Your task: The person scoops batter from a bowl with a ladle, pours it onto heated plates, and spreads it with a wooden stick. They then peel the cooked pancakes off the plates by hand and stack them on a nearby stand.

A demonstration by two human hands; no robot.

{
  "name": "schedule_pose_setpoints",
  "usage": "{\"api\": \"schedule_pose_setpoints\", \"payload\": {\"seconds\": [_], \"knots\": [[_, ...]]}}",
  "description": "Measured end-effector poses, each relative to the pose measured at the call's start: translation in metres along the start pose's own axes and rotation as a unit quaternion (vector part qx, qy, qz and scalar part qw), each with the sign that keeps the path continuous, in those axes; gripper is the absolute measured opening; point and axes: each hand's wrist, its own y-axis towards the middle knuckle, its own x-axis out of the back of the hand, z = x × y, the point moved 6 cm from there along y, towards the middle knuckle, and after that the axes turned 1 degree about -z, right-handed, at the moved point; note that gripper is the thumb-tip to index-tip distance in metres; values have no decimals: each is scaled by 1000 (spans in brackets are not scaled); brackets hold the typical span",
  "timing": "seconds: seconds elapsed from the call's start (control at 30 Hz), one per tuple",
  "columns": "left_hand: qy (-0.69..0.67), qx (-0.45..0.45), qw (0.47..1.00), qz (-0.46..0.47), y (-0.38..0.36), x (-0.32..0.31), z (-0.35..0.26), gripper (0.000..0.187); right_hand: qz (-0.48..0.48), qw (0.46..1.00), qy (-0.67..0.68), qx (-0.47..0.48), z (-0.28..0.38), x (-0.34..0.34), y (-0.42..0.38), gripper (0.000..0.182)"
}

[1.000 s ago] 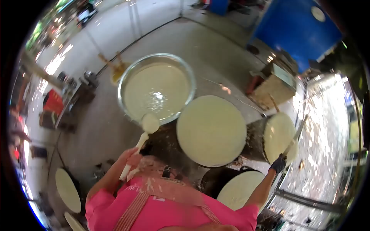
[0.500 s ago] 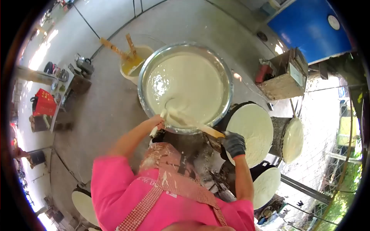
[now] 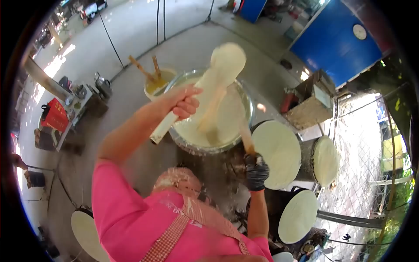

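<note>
My left hand [image 3: 185, 105] is bare and closed round the pale handle of a ladle [image 3: 228, 63], raised high over a wide metal basin [image 3: 250, 105]. The ladle's round bowl is coated in creamy white. Below it a pale streak reaches down to the white batter [image 3: 187, 129] in the basin. My right hand [image 3: 256, 172], in a dark glove, grips the wooden handle of a batter-coated paddle [image 3: 247, 142] at the basin's near right rim. The paddle's far end blends into the pale batter.
Large round drums with pale tops [image 3: 276, 155] stand right of the basin. Behind it is a bucket [image 3: 152, 87] of yellow liquid with wooden sticks. A low table [image 3: 76, 107] with a kettle is at left, a wooden box [image 3: 312, 102] at right.
My left hand has lifted the ladle out of the batter, up and away from my body. My right hand has shifted slightly left and down, still holding the paddle.
</note>
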Motion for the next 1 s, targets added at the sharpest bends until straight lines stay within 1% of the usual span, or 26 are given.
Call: {"api": "schedule_pose_setpoints", "payload": {"seconds": [0.03,0.07,0.1,0.2,0.3,0.33,0.37,0.4,0.43,0.47,0.5,0.53,0.57,0.6,0.63,0.67,0.7,0.73,0.77,0.8,0.83,0.87,0.9,0.93,0.97,1.0], "knots": [[21,-25,999,-4,-19,-20,-17,15,-53,997,28,40,20,24,20,24],[84,-73,994,22,-37,-41,-37,20,-109,989,-18,93,21,37,37,22],[147,-119,981,46,-55,-59,-55,26,-160,977,-27,136,31,56,53,22],[266,-230,936,-3,-99,-89,-102,43,-172,981,48,78,54,96,86,22],[315,-335,888,-14,-110,-83,-128,48,-209,942,250,80,51,82,85,19],[328,-322,888,-26,-100,-66,-128,54,-159,944,282,59,53,65,77,13],[318,-280,905,-27,-85,-45,-118,48,-103,942,320,21,44,37,66,12],[305,-232,923,-32,-67,-19,-103,42,-64,965,239,87,32,6,50,15],[257,-138,956,-18,-41,15,-78,27,-83,943,317,63,32,-17,26,19],[208,-36,977,-9,-19,44,-53,13,-28,971,238,23,0,-51,-3,16],[43,116,991,56,-10,49,-27,12,29,986,162,-22,-29,-75,-34,14],[-54,208,976,13,4,60,-14,17,75,991,104,-48,-37,-77,-59,15],[-96,224,969,-30,15,68,0,17,121,989,45,-77,-46,-74,-87,16],[-47,226,973,13,15,61,9,14,95,971,171,-138,-72,-71,-119,17],[6,224,972,70,16,46,10,12,33,968,207,-141,-75,-57,-127,17],[50,218,972,73,18,39,14,11,-27,960,236,-146,-72,-31,-141,17],[138,162,975,64,18,23,27,14,-86,950,259,-152,-67,2,-159,17],[223,98,968,66,13,0,40,18,-42,905,370,-205,-47,29,-157,15],[303,31,949,82,8,-24,61,22,-107,873,429,-204,-54,34,-180,15],[302,50,947,103,12,-38,89,29,-26,831,459,-312,-13,69,-182,16],[300,73,943,122,18,-44,113,38,-97,878,359,-300,-35,60,-208,17],[232,180,943,155,30,-44,144,28,-39,848,365,-383,-39,57,-233,14],[163,287,929,170,38,-47,177,21,-47,872,294,-388,-46,60,-273,14],[66,384,912,128,34,-56,213,19,-42,892,224,-389,-58,50,-320,15],[-34,465,882,71,26,-65,250,20,-24,910,154,-384,-69,39,-369,16],[-62,536,835,106,28,-72,292,21,-40,889,152,-430,-72,44,-416,19]]}}
